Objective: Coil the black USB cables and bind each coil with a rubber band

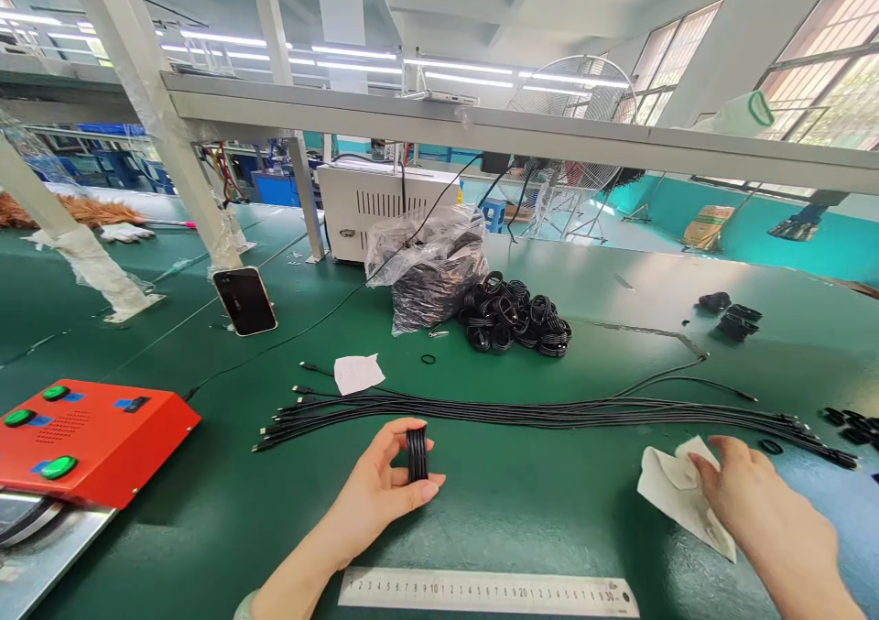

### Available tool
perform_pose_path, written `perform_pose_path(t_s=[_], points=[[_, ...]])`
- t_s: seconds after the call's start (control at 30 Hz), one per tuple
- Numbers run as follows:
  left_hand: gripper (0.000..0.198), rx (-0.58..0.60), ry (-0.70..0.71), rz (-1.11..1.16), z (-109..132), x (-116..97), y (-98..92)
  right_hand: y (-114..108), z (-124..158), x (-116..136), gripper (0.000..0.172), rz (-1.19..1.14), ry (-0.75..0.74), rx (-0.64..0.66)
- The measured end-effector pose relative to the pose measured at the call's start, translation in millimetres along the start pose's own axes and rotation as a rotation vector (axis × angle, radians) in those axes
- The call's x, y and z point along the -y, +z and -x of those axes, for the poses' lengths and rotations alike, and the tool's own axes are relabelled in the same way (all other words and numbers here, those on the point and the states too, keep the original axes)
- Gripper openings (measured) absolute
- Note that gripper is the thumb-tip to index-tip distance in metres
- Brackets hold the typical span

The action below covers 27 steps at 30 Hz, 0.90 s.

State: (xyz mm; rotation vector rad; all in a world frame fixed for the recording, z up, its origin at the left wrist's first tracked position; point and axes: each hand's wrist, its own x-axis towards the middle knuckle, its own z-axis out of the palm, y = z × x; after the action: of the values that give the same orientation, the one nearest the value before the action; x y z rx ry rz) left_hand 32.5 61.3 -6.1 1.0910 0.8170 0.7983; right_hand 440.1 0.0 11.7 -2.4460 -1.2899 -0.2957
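My left hand [367, 487] pinches a small coil of black cable [417, 456] between thumb and fingers, held upright above the green table. Off to the right, my right hand [773, 505] has its thumb and fingers closed on a crumpled white cloth [679, 492]. Beyond both hands, a bundle of straight black cables [494, 411] with metal plug ends lies across the table. A steel ruler [487, 592] rests near the front edge, below and between the hands. Farther back sits a pile of coiled black cables [512, 316].
A red box with green buttons [103, 441] stands at the left. A phone [245, 300] leans by the frame post. A plastic bag of dark items [436, 277] and a white paper scrap [358, 374] lie mid-table. Black rings [770, 447] and small black parts [738, 320] sit at right.
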Motion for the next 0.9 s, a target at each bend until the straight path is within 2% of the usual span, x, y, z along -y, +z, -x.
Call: perform_pose_path(t_s=[0.03,0.1,0.2,0.27,0.33,0.4,0.47,0.57,0.63,0.7,0.73,0.8,0.83,0.9], points=[[0.055,-0.012,-0.003,-0.011,-0.2,0.4,0.0,3.3,3.4,8.7,0.036,0.015,-0.014,0.034],[0.056,-0.036,-0.001,-0.027,-1.2,1.7,-0.1,9.0,16.3,39.6,0.038,-0.122,-0.137,0.119],[0.060,-0.069,0.003,-0.047,-4.3,4.9,-0.8,12.5,37.0,87.4,0.031,-0.401,-0.408,0.377],[0.064,-0.133,0.009,-0.071,-7.2,8.2,-1.8,12.9,38.6,97.6,0.028,-0.365,-0.431,0.475],[0.069,-0.226,0.011,-0.110,-11.3,12.4,-4.3,12.5,28.0,83.1,0.026,-0.207,-0.238,0.484],[0.074,-0.294,0.021,-0.138,-16.9,16.6,-8.1,9.9,13.0,49.4,0.026,-0.032,0.037,0.428],[0.078,-0.318,0.032,-0.132,-22.1,19.7,-11.6,5.5,3.1,10.7,0.024,0.064,0.223,0.368],[0.079,-0.289,0.016,-0.125,-23.8,21.2,-11.7,2.6,1.8,-25.3,0.016,0.073,0.291,0.340],[0.076,-0.256,-0.002,-0.134,-21.3,20.5,-8.6,4.9,5.7,-25.2,0.016,0.032,0.214,0.348],[0.073,-0.235,-0.007,-0.131,-18.7,19.1,-5.0,8.6,11.6,-7.0,0.020,-0.105,0.081,0.328],[0.073,-0.233,-0.004,-0.124,-17.7,18.4,-3.6,10.0,15.5,7.4,0.022,-0.253,0.021,0.319],[0.071,-0.235,0.005,-0.114,-16.1,16.7,-2.1,11.2,26.0,42.9,0.026,-0.689,-0.056,0.362],[0.070,-0.232,0.011,-0.112,-15.2,15.9,-1.8,11.0,32.6,62.4,0.027,-0.913,-0.052,0.441],[0.066,-0.196,0.018,-0.113,-12.9,14.1,-1.8,10.4,47.4,100.8,0.028,-1.189,0.012,0.669]])
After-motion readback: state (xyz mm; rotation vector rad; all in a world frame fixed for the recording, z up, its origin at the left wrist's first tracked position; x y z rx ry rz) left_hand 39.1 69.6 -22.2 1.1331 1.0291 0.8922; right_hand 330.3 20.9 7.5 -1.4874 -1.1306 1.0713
